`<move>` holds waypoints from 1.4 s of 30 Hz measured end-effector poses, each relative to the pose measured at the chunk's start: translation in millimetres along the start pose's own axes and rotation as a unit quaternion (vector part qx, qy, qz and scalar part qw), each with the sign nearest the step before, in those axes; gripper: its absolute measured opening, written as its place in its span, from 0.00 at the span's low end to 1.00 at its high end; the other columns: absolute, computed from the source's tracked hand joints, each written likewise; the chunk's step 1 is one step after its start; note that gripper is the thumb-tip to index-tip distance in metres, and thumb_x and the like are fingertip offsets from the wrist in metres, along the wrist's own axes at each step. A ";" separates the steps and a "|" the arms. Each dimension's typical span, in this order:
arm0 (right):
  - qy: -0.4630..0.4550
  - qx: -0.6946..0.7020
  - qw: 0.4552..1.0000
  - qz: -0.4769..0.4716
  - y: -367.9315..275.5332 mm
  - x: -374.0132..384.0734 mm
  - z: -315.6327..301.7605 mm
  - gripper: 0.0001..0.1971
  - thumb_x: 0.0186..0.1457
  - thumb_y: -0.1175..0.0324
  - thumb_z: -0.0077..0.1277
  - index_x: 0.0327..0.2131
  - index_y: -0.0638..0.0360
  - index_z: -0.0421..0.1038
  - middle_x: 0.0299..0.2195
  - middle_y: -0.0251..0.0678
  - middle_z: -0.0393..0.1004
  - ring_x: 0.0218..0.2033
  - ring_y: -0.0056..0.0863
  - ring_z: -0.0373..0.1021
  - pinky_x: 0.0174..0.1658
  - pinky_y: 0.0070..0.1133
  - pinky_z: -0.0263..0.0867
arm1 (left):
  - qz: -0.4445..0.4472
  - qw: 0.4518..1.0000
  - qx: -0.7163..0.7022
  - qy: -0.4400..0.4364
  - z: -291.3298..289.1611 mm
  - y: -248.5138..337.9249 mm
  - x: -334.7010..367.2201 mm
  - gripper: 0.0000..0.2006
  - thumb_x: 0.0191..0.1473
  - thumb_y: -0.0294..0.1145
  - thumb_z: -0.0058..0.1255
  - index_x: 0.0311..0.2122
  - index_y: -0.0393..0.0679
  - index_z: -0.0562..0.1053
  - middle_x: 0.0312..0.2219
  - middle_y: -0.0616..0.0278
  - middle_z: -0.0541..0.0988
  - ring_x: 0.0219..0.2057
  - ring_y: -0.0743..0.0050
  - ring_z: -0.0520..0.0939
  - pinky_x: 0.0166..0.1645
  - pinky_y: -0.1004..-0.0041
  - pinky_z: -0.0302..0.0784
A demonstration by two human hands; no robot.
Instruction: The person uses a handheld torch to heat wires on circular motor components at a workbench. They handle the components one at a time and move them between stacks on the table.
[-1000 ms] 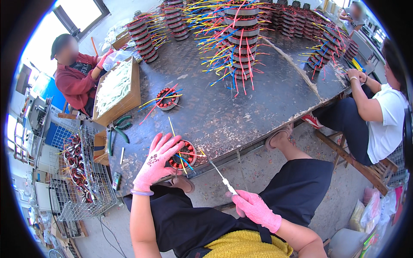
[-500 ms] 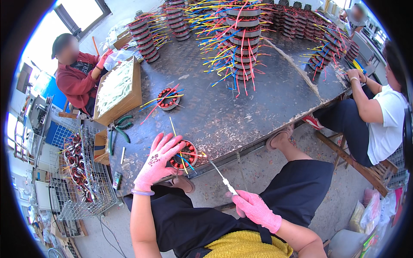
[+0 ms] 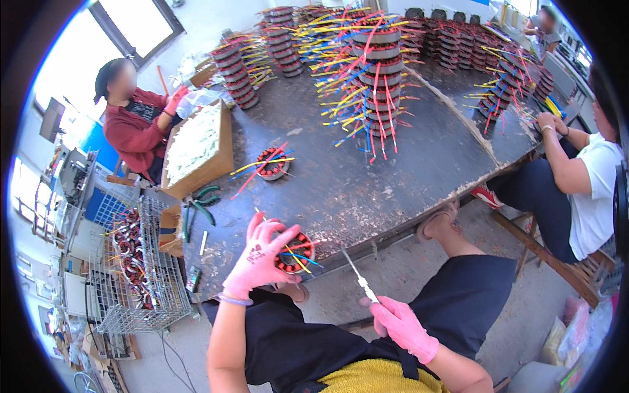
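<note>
My left hand (image 3: 260, 263), in a pink glove, grips the rim of a motor stator (image 3: 306, 251) at the table's front edge. The stator is a ring with red coils; yellow and blue wires stick out of it. In my gloved right hand (image 3: 406, 329) is a tool with a white handle (image 3: 368, 290) and a thin metal shaft. Its tip points away from me, to the right of the stator and apart from it. No glow shows at the tip. Another stator (image 3: 274, 172) with red, yellow and blue wires lies farther back on the table.
Tall stacks of wired stators (image 3: 383, 85) stand toward the back. At left are green-handled pliers (image 3: 204, 215), a white stick (image 3: 204, 243) and a cardboard box (image 3: 219, 152) of white pieces. A wire basket (image 3: 160, 288) holds more stators. Co-workers (image 3: 139, 128) sit left and right.
The tool's tip has drawn away from the stator's wires, and the yellow glow there is gone. My left hand keeps the stator, now turned somewhat. The whole view has shifted.
</note>
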State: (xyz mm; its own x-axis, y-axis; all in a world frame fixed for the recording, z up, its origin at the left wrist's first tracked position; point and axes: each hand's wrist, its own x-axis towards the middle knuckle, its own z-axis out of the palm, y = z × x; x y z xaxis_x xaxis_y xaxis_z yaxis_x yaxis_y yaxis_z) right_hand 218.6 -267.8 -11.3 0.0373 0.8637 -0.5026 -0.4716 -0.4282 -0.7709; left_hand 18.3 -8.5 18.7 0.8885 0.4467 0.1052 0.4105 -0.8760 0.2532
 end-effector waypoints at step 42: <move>0.094 -0.049 0.987 -0.120 -16.6 -16.1 -59.1 0.17 0.64 0.56 0.40 0.42 0.57 0.72 0.14 0.21 0.59 0.12 0.10 0.51 0.16 0.12 0.46 | -0.184 0.975 0.033 0.125 -4.6 -138.8 129.4 0.53 0.26 0.58 0.67 0.61 0.45 0.62 0.55 0.53 0.67 0.57 0.55 0.66 0.64 0.59 0.49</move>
State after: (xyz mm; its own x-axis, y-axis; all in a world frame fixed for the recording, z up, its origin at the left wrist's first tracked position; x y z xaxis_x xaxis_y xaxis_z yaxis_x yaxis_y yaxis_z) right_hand 278.0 -290.3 -13.5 0.3044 0.8832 -0.3568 -0.3415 -0.2485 -0.9064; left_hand 75.4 171.7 1.6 0.6052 0.7553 0.2514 0.7112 -0.6549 0.2556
